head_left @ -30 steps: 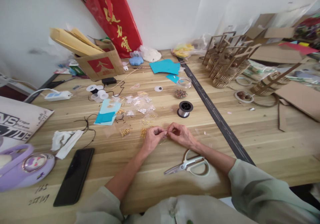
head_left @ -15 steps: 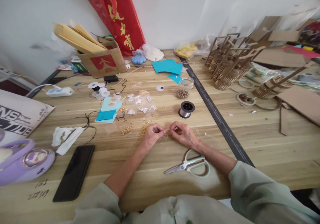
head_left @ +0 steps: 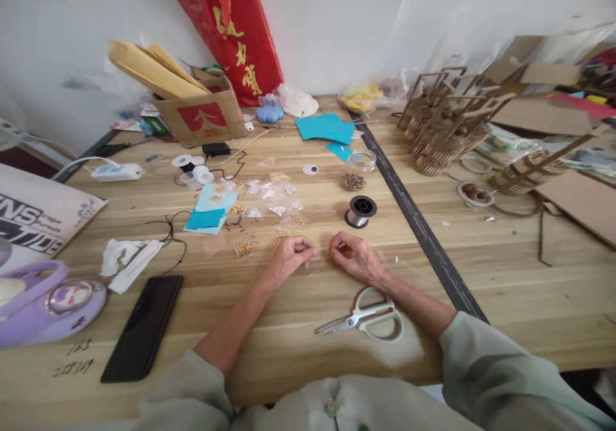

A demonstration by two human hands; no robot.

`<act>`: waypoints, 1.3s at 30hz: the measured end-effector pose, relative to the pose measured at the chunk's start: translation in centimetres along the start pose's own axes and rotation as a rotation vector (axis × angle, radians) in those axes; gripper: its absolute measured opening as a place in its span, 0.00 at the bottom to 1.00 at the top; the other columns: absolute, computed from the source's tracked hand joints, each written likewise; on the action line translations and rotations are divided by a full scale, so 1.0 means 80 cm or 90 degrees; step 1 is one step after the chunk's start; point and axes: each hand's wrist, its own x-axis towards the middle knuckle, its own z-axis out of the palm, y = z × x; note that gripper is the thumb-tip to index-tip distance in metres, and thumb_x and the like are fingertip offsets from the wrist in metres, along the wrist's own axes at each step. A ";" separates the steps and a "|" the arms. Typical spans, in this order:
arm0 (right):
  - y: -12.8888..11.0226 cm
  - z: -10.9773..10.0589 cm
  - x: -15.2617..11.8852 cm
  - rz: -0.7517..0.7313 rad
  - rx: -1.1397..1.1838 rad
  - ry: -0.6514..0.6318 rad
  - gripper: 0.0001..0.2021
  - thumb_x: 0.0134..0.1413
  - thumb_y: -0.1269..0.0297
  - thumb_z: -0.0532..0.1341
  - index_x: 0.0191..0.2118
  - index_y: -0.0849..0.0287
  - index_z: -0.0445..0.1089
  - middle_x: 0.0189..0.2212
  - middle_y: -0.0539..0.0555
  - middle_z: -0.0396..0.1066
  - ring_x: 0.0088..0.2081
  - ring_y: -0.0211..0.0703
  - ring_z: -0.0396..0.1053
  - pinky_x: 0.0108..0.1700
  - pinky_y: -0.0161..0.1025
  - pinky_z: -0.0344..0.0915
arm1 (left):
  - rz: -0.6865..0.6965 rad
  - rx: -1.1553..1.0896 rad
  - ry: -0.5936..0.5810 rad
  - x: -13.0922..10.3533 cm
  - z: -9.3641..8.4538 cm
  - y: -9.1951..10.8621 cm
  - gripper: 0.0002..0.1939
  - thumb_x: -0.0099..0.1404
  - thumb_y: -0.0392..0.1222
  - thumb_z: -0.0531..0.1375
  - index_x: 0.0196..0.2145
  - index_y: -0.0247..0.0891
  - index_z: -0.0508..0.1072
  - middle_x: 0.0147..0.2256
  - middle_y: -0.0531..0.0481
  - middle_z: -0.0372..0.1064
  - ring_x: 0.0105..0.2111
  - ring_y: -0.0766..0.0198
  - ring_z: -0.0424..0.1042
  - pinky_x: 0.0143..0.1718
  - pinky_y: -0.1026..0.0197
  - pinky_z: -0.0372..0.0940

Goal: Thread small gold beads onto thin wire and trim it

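Observation:
My left hand is closed in a pinch just above the table; whatever lies between its fingertips is too small to make out. Across a small gap, my right hand pinches a thin gold chain, which droops down and left toward the tabletop. Scissors with pale handles lie below my right hand, blades pointing left. Beyond that hand stands a spool of clear line. Small bags of gold beads lie left of my left hand.
A black phone and a purple case-like object lie at left. Blue sheets, a jar lid-like clear ring and mixed beads sit farther back. Several woven bamboo baskets stand at back right, beyond a black strip.
My hands have moved slightly apart, the left one shifting left, so a gap shows between the fingertips. The gold chain now hangs more plainly beneath them. The view has tilted a little.

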 end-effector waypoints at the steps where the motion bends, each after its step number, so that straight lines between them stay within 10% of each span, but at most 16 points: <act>1: 0.000 -0.001 0.000 -0.001 -0.005 0.003 0.01 0.51 0.70 0.56 0.29 0.59 0.63 0.28 0.52 0.69 0.28 0.37 0.67 0.30 0.34 0.65 | 0.007 0.040 -0.011 0.000 -0.003 0.001 0.13 0.50 0.46 0.65 0.23 0.33 0.70 0.14 0.57 0.61 0.14 0.74 0.58 0.18 0.70 0.53; 13: 0.003 -0.005 0.002 0.014 -0.019 0.003 0.02 0.50 0.69 0.56 0.29 0.59 0.63 0.25 0.50 0.67 0.24 0.35 0.64 0.27 0.33 0.63 | -0.001 0.210 -0.185 -0.006 -0.052 0.022 0.12 0.54 0.48 0.63 0.25 0.34 0.75 0.15 0.53 0.66 0.15 0.72 0.58 0.16 0.70 0.51; 19: 0.001 -0.004 0.002 0.006 -0.020 -0.002 0.01 0.51 0.69 0.56 0.29 0.59 0.63 0.26 0.51 0.68 0.26 0.37 0.66 0.29 0.33 0.64 | 0.078 0.153 0.013 0.002 -0.024 0.007 0.10 0.54 0.45 0.63 0.29 0.34 0.76 0.23 0.50 0.70 0.22 0.68 0.66 0.23 0.68 0.59; 29: -0.004 -0.002 0.001 0.006 -0.005 0.000 0.04 0.52 0.66 0.57 0.28 0.58 0.62 0.24 0.50 0.67 0.27 0.38 0.66 0.29 0.34 0.65 | 0.161 0.333 0.107 0.010 0.027 -0.005 0.03 0.51 0.38 0.65 0.24 0.37 0.75 0.26 0.48 0.72 0.28 0.62 0.68 0.32 0.62 0.60; 39: 0.005 -0.009 0.002 -0.041 -0.046 0.003 0.02 0.54 0.68 0.55 0.30 0.57 0.63 0.29 0.53 0.68 0.32 0.40 0.67 0.32 0.36 0.66 | 0.101 0.128 0.017 0.016 0.021 -0.016 0.09 0.57 0.43 0.60 0.25 0.34 0.72 0.23 0.50 0.70 0.20 0.68 0.65 0.24 0.66 0.58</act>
